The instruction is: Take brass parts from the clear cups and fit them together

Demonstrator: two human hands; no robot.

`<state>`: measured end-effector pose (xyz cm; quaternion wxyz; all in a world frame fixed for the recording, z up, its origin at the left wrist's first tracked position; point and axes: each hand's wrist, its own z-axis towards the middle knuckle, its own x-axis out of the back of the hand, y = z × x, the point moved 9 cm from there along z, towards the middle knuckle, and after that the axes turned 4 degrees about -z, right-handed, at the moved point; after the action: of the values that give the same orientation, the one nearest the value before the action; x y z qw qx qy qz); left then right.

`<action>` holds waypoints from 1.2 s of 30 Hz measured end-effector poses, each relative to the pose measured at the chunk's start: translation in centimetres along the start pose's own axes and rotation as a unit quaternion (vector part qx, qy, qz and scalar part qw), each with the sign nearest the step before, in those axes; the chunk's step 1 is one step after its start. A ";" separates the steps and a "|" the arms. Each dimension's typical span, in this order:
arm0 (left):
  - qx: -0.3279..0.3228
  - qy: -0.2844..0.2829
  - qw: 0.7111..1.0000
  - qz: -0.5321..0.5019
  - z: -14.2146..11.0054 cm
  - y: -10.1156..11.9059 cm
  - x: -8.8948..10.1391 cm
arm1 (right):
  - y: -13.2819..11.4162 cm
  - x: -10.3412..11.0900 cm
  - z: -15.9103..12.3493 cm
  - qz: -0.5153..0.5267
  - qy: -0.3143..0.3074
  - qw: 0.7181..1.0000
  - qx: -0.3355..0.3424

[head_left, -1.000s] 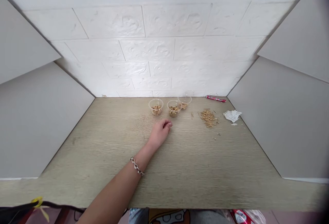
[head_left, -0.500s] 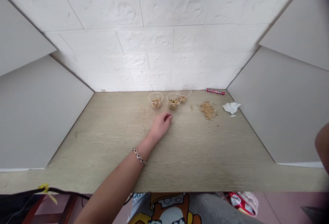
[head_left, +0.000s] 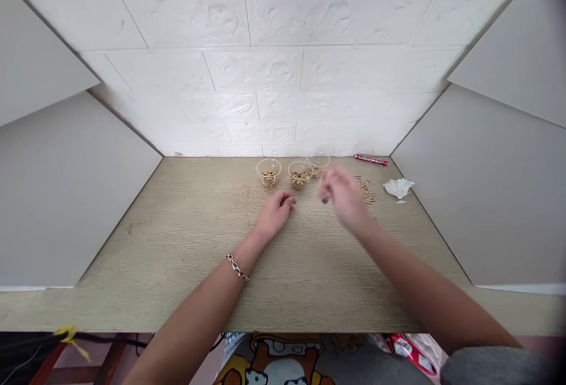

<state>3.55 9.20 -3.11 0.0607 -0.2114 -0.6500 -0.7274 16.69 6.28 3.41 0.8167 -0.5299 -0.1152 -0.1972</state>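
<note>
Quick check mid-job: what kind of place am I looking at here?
Probably a small sorting booth: a wooden tabletop walled by grey panels, clear cups of small brass pins, more pins loose nearby.

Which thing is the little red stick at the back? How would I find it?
Look along the white brick wall to the far right corner of the pale wooden table. There, past the crumpled white tissue, lies a thin red stick-shaped wrapper. It is the only red thing on the table.

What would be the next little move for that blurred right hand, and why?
Probably carry on a little further right to the loose pile of thin brass pins and pinch some. The right hand hovers blurred just short of it, while the left hand rests on the pale wooden table before three clear plastic cups holding similar pins.
</note>
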 end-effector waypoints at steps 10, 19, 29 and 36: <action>0.008 -0.002 0.998 -0.065 0.4 -0.8 -0.3 | 5.5 -4.1 -1.0 0.003 -0.054 0.997 -0.052; 0.008 -0.010 0.999 -0.045 0.3 -0.8 -0.3 | 5.6 -3.7 -1.2 -0.004 -0.043 0.997 -0.071; 0.021 -0.013 0.996 -0.084 0.5 -1.1 -0.3 | 5.2 -3.9 -1.3 -0.001 -0.053 0.997 -0.059; 0.086 -0.047 0.960 -0.263 0.0 -1.0 -1.7 | 4.0 -3.1 -1.5 -0.019 -0.016 1.000 -0.019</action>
<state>4.73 9.06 -4.67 -0.1457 -0.0608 -0.7451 -0.6480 15.69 6.97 -1.75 0.8009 -0.5459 -0.1340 -0.2062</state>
